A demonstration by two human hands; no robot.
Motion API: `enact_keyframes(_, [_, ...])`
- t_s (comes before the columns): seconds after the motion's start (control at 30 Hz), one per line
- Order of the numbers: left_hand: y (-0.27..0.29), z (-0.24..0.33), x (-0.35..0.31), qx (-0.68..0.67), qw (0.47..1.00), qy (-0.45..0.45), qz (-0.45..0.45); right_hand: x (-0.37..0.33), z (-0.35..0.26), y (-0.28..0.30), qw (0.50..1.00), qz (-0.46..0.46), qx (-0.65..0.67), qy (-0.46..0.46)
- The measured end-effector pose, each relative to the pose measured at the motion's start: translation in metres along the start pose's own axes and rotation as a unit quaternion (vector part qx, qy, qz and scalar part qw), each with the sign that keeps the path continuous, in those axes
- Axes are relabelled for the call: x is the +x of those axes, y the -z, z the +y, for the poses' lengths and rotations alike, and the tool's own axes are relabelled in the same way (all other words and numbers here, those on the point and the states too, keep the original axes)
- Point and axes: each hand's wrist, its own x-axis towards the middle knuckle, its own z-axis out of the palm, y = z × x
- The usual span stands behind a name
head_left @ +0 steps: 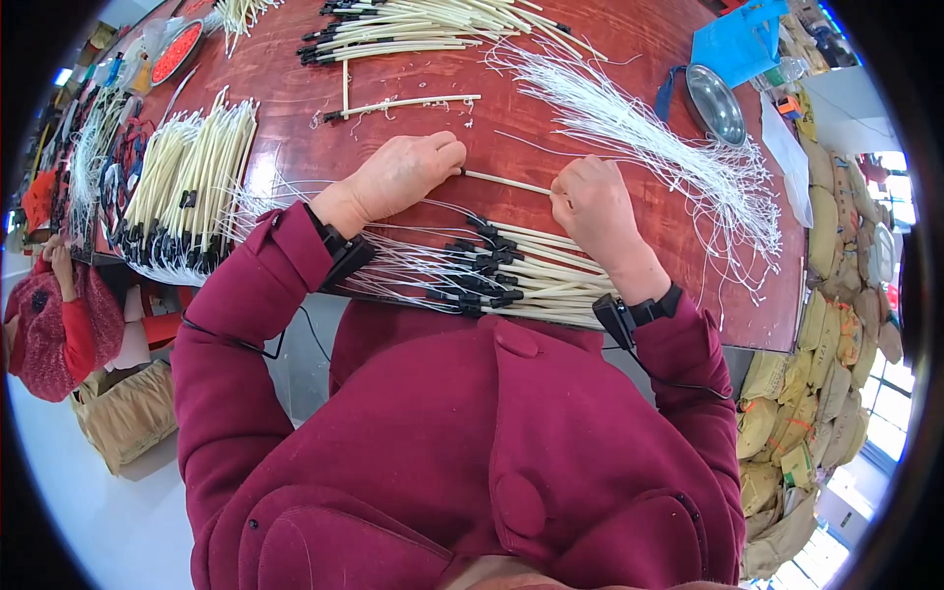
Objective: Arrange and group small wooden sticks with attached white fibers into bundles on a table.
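Between my two hands a thin cream tube [511, 181] is stretched out level above the red table. My left hand [408, 172] is closed at its left end, where a small dark tip shows. With the fingers of my right hand [593, 205] I pinch the other end. Just below my hands, along the table's near edge, lies a bundle of cream tubes [560, 264] with black end pieces and white wires trailing left. A loose bundle of white wires [629, 118] spreads beyond my right hand. Two single tubes [403, 104] lie ahead, among small scraps.
More cream tubes [433, 28] are piled at the far side, and another bundle [192, 177] lies at left. A metal dish [716, 104] and blue container [742, 41] stand at right. Further left, a dish of red pieces [177, 53] and another person [74, 329]. Stacked sacks [787, 433] line the right.
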Motion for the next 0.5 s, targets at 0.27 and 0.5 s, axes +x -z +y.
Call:
enact_keyframes(0.27, [0.063, -0.042, -0.036, 0.043, 0.962, 0.122, 0.242, -0.014, 0.012, 0.021, 0.999, -0.032, 0.027, -0.032])
enact_keyframes(0.5, [0.158, -0.074, -0.168, -0.036, 0.855, 0.312, 0.413, -0.052, 0.021, 0.059, 0.989, -0.117, 0.071, -0.058])
